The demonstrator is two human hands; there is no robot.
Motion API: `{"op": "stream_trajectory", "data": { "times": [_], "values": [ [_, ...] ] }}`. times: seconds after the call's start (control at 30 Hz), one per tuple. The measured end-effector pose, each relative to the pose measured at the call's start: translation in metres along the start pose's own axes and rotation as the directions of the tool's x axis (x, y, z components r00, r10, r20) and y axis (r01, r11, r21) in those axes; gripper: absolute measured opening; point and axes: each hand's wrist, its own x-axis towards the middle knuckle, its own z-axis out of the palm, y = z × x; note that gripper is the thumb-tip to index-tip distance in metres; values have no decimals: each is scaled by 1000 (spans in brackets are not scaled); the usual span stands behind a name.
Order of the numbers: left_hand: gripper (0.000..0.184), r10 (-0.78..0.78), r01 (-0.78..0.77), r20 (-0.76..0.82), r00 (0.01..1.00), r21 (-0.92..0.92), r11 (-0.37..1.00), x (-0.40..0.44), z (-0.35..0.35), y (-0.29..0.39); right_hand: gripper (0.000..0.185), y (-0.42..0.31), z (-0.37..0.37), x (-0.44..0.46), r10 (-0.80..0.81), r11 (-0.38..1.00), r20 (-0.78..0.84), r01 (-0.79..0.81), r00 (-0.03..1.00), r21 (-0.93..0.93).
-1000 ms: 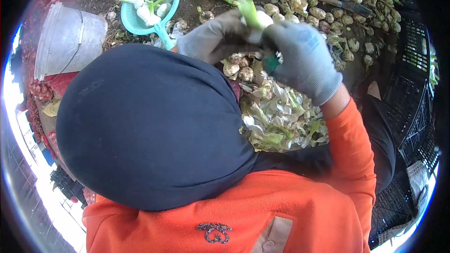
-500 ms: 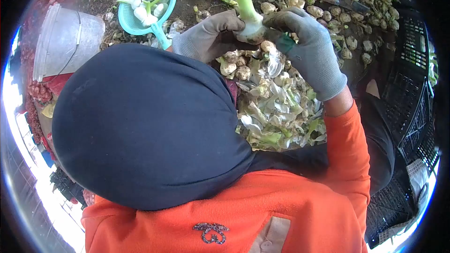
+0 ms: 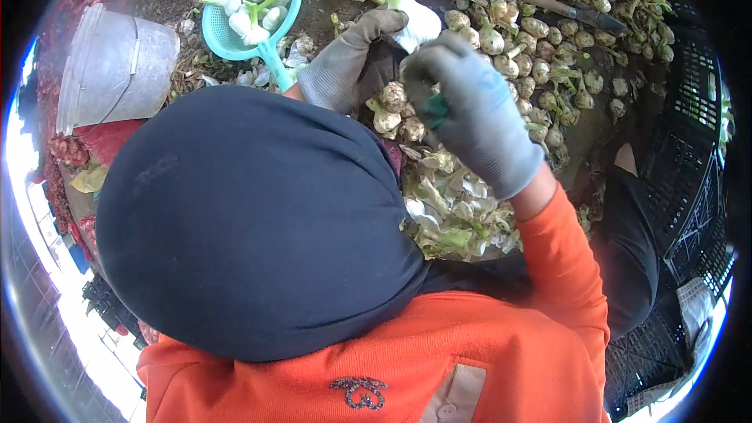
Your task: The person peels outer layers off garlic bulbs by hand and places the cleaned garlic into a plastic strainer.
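Observation:
My left hand (image 3: 342, 66), in a grey glove, is closed round a garlic bulb (image 3: 423, 25) with a thick green stalk. The bulb is white and tilted, its stalk pointing up and left. My gloved right hand (image 3: 474, 110) is just below and right of the bulb, fingers curled and blurred. A small green thing (image 3: 433, 111) shows at its palm side; what it is I cannot make out. Beneath the hands lie soil-covered garlic bulbs (image 3: 393, 98) and a heap of peeled garlic skins (image 3: 454, 211).
A turquoise strainer (image 3: 210, 27) holds several white bulbs at the upper left, beside a grey-white bucket (image 3: 117, 70). Many unpeeled garlic bulbs (image 3: 540, 70) cover the ground at right, with a long-handled tool (image 3: 576, 12) among them. Black crates (image 3: 681, 180) stand along the right edge.
The bulb has tipped so its stalk leans left, and its underside looks whiter. My right hand has moved left and down from the bulb's right side, and is now blurred.

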Motion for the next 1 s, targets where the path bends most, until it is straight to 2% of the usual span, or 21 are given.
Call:
{"op": "stream_trajectory", "data": {
  "times": [0.07,0.1,0.13,0.27,0.3,0.37,0.4,0.47,0.53,0.57,0.6,0.67,0.7,0.73,0.77,0.8,0.83,0.87,0.93,0.97,1.0],
  "values": [
    [38,-33,35,90,995,-20,999,3,-11,-4,14,12,-7,2,-19,989,-117,36,993,140],
    [38,-52,55,95,994,-36,998,2,-9,-4,15,11,-15,3,206,852,-26,-166,978,497],
    [37,-69,75,100,993,-53,996,0,-7,-3,18,7,-23,6,373,555,140,-342,917,758],
    [46,-98,100,37,994,-57,993,4,1,1,24,10,-18,9,339,381,223,-350,914,856],
    [49,-42,44,-76,996,26,999,-1,9,4,23,12,-13,5,323,469,341,-462,883,752],
    [47,-38,28,-91,995,-107,994,7,-2,-4,24,16,1,-11,328,630,551,-612,767,478],
    [46,-34,17,-96,995,-173,985,13,-9,-8,28,18,14,-24,241,830,601,-483,762,280],
    [50,-22,2,-111,994,-183,983,16,-9,-6,35,25,35,-68,248,942,747,-333,617,-37],
    [51,-80,62,-85,993,-198,978,12,-3,-2,33,26,29,-88,283,951,683,-287,673,-112],
    [49,-149,140,-16,989,-260,955,13,-6,-5,33,23,16,-79,355,915,627,-395,693,-81],
    [46,-161,146,-67,985,-189,971,11,-4,-9,34,21,-3,-63,436,866,562,-498,703,-49],
    [49,-155,180,-138,978,195,964,0,7,-11,32,26,-33,-41,424,900,319,-435,848,-38],
    [52,-220,215,-49,974,495,842,3,6,-10,35,30,-40,-40,438,897,184,-442,880,-20],
    [54,-267,157,28,963,749,644,9,9,-5,39,36,-37,-35,371,925,34,-372,928,76],
    [62,-228,116,-16,973,893,434,12,13,-7,47,40,-43,-34,516,835,232,-544,825,80],
    [63,-149,-7,44,988,971,240,21,-11,-21,51,47,-31,-37,503,848,209,-526,838,65],
    [63,-139,-117,140,980,980,163,14,6,-10,50,42,-28,-37,529,836,199,-547,825,45],
    [61,-202,-74,98,975,990,122,16,15,-5,48,39,-27,-36,543,826,202,-561,815,44],
    [58,-214,-16,61,975,979,205,13,30,2,39,46,-32,-38,588,731,261,-641,765,233],
    [58,-173,-19,105,979,899,437,13,29,-4,35,52,-36,-42,609,665,290,-674,739,322],
    [59,-129,-24,139,982,766,642,18,23,-12,25,63,-45,-45,590,692,239,-636,771,341]
  ]
}}
